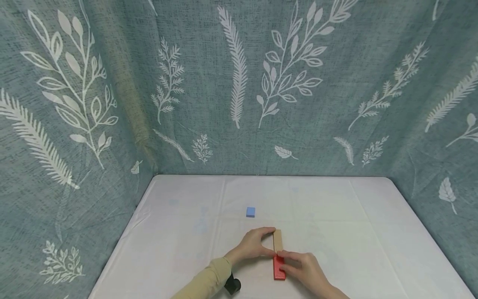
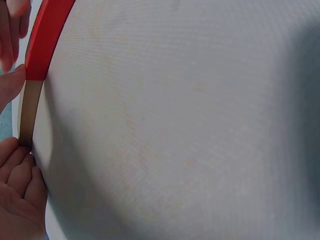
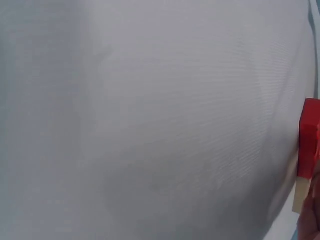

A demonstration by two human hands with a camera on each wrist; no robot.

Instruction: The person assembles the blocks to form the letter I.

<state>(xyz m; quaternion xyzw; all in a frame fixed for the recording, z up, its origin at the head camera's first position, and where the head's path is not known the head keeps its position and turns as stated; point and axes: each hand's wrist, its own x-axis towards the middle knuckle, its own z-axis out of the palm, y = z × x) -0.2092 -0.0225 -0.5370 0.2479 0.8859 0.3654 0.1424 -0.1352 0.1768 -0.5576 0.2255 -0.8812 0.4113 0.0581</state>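
Note:
A plain wooden block (image 1: 278,241) and a red block (image 1: 277,272) lie end to end in one line on the white tabletop. My left hand (image 1: 252,244) spans the wooden block from the left, fingers at its far end and thumb by the joint with the red one. From the right, my right hand (image 1: 308,270) holds the red block, with its index finger near the joint and thumb along the side. In the left wrist view, the red block (image 2: 47,42) meets the wooden block (image 2: 29,110) end on. The right wrist view shows the red block (image 3: 308,142) partly hidden by fingers.
A small blue block (image 1: 250,212) sits farther back, left of the line. The black wrist camera (image 1: 232,285) shows by the left sleeve (image 1: 209,276). A green leaf-patterned curtain (image 1: 209,83) surrounds the table (image 1: 336,216) at the back and sides.

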